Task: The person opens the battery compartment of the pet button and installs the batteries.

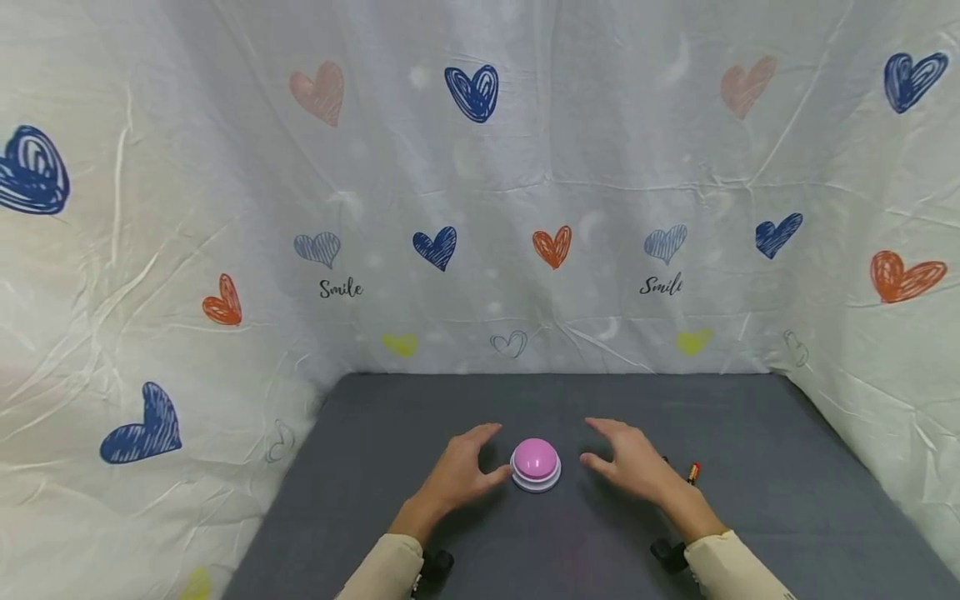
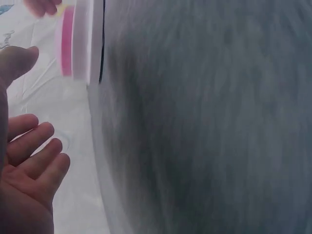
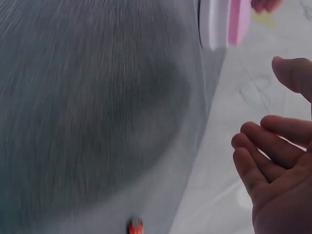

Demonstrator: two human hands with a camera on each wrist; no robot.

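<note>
A round push-button light (image 1: 536, 463) with a pink dome and white base sits on the dark grey table between the two hands. To its left is my left hand (image 1: 462, 468), thumb and fingers spread apart, the thumb tip close to the button's rim. My right hand (image 1: 628, 458) is on the other side, farther off, its thumb and fingers likewise apart around nothing. Both wrist views show loosely bent fingers and bare palms. In the left wrist view the button (image 2: 80, 44) appears edge-on, beyond the thumb.
A small battery (image 1: 693, 473), red-orange with a dark end, lies on the table (image 1: 787, 500) just right of the right hand; another small dark thing is partly hidden behind that hand. A white curtain (image 1: 465, 167) printed with hearts surrounds the table's back and sides.
</note>
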